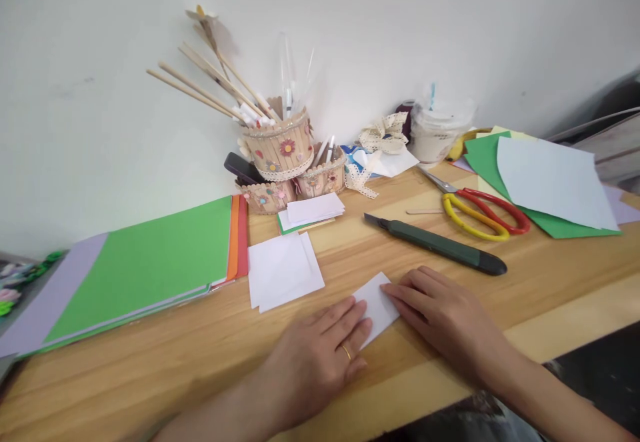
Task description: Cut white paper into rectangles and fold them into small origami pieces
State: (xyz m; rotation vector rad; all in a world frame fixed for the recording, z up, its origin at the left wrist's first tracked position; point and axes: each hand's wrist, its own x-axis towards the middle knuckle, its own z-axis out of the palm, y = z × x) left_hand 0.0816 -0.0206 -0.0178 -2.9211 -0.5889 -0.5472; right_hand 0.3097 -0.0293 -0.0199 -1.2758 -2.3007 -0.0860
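Paper (pixel 381 307) is lying on the table (pixel 115 382); the left hand (pixel 317 352) is pressing it flat, fingers slightly spread, seemingly for steadiness. The right hand (pixel 450 315) is touching its edge with bunched fingers, perhaps aligning it; whether they're pinching, I can't tell.

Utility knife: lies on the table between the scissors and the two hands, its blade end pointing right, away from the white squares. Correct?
Not quite: the blade end of the utility knife points left, toward the white squares, as the head view shows. It does lie on the table between the scissors and the two hands.
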